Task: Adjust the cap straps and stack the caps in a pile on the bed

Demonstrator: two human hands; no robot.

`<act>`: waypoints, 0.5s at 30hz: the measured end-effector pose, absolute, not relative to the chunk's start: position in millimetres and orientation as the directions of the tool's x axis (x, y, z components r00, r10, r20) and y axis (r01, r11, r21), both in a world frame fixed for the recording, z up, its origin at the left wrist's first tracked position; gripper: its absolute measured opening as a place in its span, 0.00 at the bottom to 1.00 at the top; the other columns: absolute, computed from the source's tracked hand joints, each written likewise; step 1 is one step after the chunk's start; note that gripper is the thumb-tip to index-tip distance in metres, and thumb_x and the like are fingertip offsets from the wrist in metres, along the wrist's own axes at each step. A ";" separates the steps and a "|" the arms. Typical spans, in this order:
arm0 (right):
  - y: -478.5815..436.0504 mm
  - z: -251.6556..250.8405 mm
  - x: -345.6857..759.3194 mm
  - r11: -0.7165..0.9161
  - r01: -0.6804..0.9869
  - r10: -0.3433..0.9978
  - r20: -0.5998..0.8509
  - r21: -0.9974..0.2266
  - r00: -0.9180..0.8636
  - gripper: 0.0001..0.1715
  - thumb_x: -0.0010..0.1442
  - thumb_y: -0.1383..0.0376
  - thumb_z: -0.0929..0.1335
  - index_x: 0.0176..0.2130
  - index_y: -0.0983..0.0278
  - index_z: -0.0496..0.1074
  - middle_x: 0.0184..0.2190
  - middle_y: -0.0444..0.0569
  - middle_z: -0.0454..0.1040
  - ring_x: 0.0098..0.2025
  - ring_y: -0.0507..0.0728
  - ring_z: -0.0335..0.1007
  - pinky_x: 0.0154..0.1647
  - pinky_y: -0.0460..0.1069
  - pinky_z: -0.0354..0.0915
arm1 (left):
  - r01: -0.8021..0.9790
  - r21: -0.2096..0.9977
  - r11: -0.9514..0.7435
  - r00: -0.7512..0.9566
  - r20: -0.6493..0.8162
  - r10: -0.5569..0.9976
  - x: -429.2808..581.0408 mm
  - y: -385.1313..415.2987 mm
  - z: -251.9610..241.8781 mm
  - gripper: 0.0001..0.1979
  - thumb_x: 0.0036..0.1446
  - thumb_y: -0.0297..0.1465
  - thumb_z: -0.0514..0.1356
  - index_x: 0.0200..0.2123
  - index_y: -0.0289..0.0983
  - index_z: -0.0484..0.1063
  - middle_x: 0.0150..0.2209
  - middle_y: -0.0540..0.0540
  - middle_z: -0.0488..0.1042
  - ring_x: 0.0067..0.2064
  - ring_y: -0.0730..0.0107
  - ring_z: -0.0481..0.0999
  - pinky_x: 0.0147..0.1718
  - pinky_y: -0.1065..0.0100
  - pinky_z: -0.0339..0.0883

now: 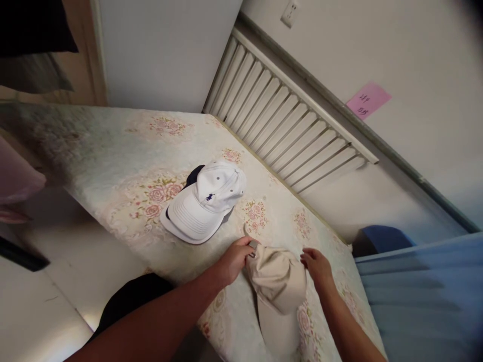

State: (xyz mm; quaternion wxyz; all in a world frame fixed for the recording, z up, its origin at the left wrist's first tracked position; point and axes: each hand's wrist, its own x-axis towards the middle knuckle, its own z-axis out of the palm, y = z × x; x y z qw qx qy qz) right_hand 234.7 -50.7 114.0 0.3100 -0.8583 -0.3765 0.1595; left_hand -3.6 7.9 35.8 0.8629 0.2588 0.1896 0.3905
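A beige baseball cap (277,284) rests on the flowered cloth, its brim toward me and its crown partly creased. My left hand (237,259) is closed on the back strap at the cap's far left edge, thumb and fingers pinching it. A loose end of the strap sticks up above those fingers. Beside the cap's right edge is my right hand (317,267), fingers loosely bent and slightly apart, nothing visible in them. Farther off to the left lies a white baseball cap (221,188) with a small dark embroidered emblem, on top of other caps, one of them dark.
The flowered cloth (128,156) covers a table along the wall. A white radiator (283,105) runs behind it. Blue fabric (426,291) hangs at the right, near a dark blue rounded object (385,239). Pink paper (369,99) is stuck on the wall.
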 end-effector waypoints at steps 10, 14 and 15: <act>-170.0 42.5 217.4 -0.661 0.176 0.662 -0.456 -0.730 0.595 0.21 0.38 0.51 0.73 0.32 0.59 0.73 0.27 0.44 0.73 0.26 0.53 0.67 0.27 0.47 0.62 | -0.592 0.515 0.620 0.530 -0.330 0.781 2.8 10.6 25.4 0.12 0.36 0.23 0.57 0.30 0.34 0.68 0.24 0.53 0.69 0.26 0.75 0.68 0.26 0.74 0.55; -170.8 37.0 207.0 -0.604 0.212 0.745 -0.451 -0.768 0.492 0.22 0.30 0.50 0.75 0.24 0.60 0.72 0.22 0.44 0.69 0.24 0.54 0.64 0.25 0.48 0.60 | -0.605 0.490 0.628 0.542 -0.324 0.775 4.5 11.4 20.7 0.10 0.36 0.24 0.59 0.27 0.35 0.66 0.22 0.54 0.68 0.25 0.74 0.67 0.26 0.73 0.56; -169.7 37.8 201.8 -0.574 0.233 0.780 -0.436 -0.785 0.450 0.21 0.29 0.51 0.75 0.22 0.60 0.71 0.21 0.44 0.69 0.25 0.55 0.64 0.26 0.49 0.61 | -0.601 0.487 0.633 0.546 -0.328 0.771 4.5 11.4 21.1 0.11 0.36 0.25 0.60 0.28 0.35 0.66 0.22 0.54 0.68 0.26 0.73 0.68 0.27 0.72 0.57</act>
